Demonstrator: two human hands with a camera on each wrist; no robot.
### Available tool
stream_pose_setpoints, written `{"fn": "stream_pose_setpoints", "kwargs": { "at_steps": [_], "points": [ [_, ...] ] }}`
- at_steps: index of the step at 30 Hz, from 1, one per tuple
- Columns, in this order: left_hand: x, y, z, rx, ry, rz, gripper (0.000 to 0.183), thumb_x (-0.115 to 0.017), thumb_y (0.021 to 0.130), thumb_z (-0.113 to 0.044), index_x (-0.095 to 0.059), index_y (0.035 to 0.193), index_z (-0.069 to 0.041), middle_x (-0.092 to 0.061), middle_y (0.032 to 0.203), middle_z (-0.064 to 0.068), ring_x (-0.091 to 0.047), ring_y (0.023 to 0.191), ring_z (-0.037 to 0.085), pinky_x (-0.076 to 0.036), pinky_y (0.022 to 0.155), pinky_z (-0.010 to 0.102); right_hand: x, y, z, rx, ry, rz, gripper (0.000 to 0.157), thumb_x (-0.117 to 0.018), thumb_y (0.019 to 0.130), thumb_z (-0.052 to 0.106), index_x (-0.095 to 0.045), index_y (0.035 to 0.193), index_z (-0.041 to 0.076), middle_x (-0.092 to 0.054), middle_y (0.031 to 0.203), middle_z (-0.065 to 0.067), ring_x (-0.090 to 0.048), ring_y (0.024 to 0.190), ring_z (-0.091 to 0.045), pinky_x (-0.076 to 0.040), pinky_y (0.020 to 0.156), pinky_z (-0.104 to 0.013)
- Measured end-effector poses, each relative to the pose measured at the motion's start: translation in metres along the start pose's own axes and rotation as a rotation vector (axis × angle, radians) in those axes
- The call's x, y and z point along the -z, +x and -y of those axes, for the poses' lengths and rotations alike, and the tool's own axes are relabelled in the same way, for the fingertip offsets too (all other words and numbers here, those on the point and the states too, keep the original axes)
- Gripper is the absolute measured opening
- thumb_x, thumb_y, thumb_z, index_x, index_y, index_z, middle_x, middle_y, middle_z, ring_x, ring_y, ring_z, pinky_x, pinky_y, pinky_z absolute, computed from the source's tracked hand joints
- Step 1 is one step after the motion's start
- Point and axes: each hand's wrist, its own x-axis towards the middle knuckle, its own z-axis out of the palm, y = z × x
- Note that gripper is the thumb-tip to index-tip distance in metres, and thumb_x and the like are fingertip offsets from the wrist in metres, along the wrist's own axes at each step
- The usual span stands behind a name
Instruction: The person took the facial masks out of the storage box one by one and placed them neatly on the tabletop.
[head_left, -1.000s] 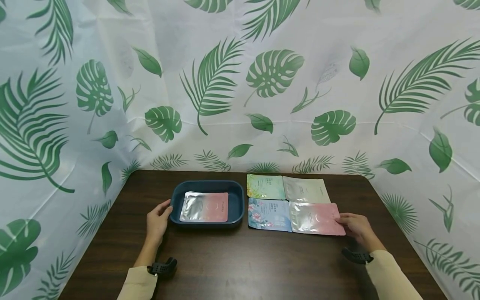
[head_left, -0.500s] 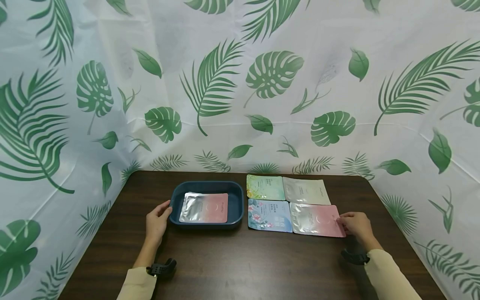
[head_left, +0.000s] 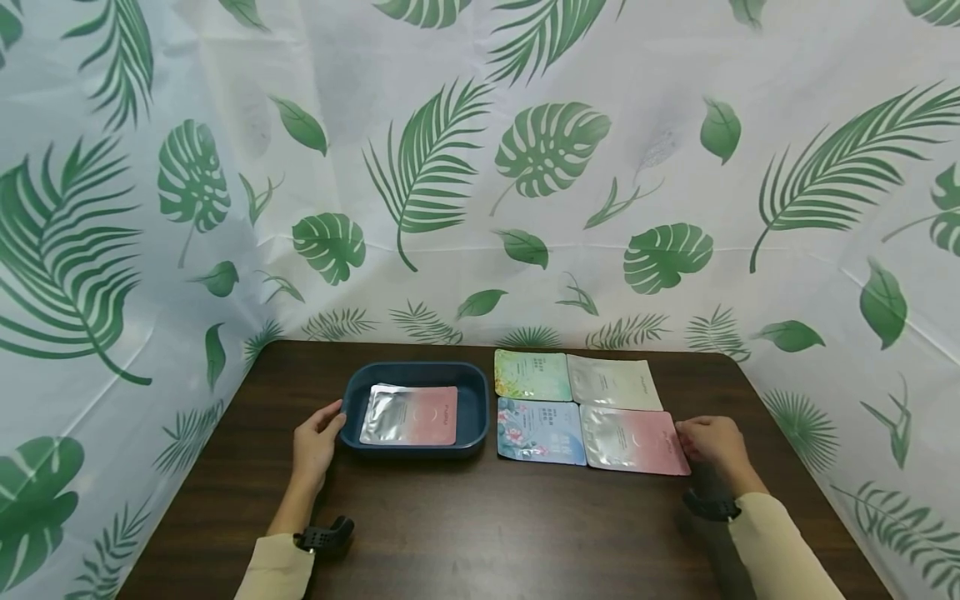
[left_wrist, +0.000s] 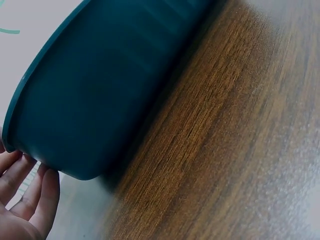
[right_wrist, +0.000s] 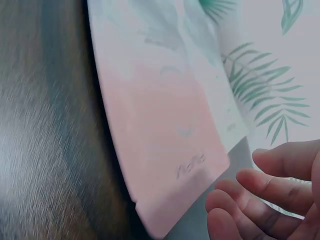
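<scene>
A flat, shiny packet, silver at one end and pink at the other (head_left: 637,440), lies right of the middle of the frame, low in a group of four. The right-hand grip (head_left: 712,443) is just beside its right edge. Its fingers are loosely bent and hold nothing; I cannot tell if a fingertip touches the packet.

Just left of the pink end's packet is a light blue packet with pink flowers (head_left: 542,431). Above these two lie a green and yellow packet (head_left: 532,375) and a pale, silvery packet (head_left: 617,382), side by side.

Left of the group sits a dark blue tray with round corners (head_left: 474,417). Inside it lies a second pink-and-silver packet (head_left: 410,415). The left-hand grip (head_left: 313,446) is loose too, and its fingertips touch the tray's left end.

All this is on a dark brown wood counter (head_left: 487,533). Cream sleeves (head_left: 780,546) and black wrist bands (head_left: 324,535) show at the lower left and lower right. A white cloth with green leaves (head_left: 450,50) fills the top.
</scene>
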Motion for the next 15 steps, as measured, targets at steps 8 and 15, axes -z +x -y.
{"fn": "stream_pose_setpoints", "kwargs": {
  "at_steps": [8,15],
  "points": [
    [0.0,0.001,0.002,-0.004,-0.005,0.006,0.039,-0.054,0.1,-0.02,-0.056,0.136,-0.006,-0.056,0.138,0.017,-0.051,0.119,0.022,-0.038,0.074,0.004,-0.003,-0.005,0.023,0.039,0.034,0.044,0.044,-0.05,0.1,0.025,-0.057,0.122,-0.014,-0.067,0.102,-0.027,-0.066,0.076,-0.021,-0.057,0.068,-0.031],
    [0.0,0.0,0.003,-0.016,-0.018,0.013,0.039,-0.053,0.1,-0.02,-0.055,0.136,-0.006,-0.055,0.139,0.016,-0.05,0.12,0.021,-0.039,0.075,0.003,-0.011,-0.008,0.046,0.068,0.11,0.093,0.046,-0.051,0.1,0.026,-0.055,0.124,-0.014,-0.069,0.101,-0.025,-0.067,0.082,-0.023,-0.058,0.077,-0.037]
  ]
}}
